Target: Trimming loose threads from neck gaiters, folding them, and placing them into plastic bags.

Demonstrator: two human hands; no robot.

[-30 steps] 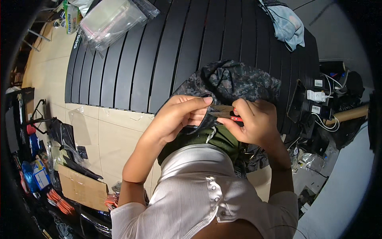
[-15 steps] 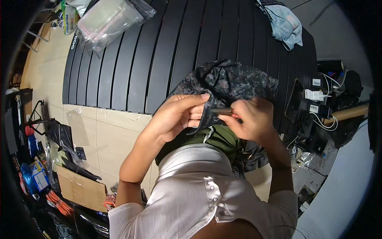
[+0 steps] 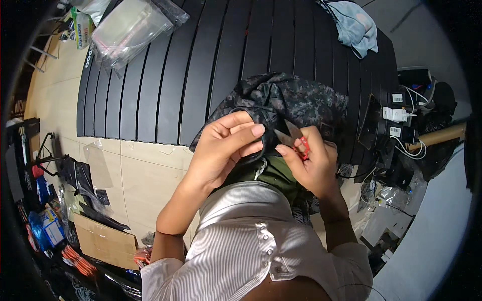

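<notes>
Dark digital-camouflage cloth (image 3: 314, 103) lies bunched over the near edge of the black slatted table and hangs down over my lap. A folded edge of it is pinched between the thumb and fingers of my left hand (image 3: 221, 148). My right hand (image 3: 317, 163) grips small scissors (image 3: 303, 148) by their red handles. Their two metal blades are spread apart and point up and left, close beside the pinched edge. Whether a blade touches the cloth I cannot tell.
Clear plastic bags (image 3: 133, 30) lie at the table's (image 3: 168, 95) far left, and a light blue cloth (image 3: 354, 27) at its far right. White cables and a plug (image 3: 395, 114) sit at the right. Cardboard (image 3: 105, 240) stands on the floor at the left.
The scissors' blades, closed together half a second ago, are now spread apart. My right hand has turned and lowered slightly, and my left fingers have shifted on the cloth edge.
</notes>
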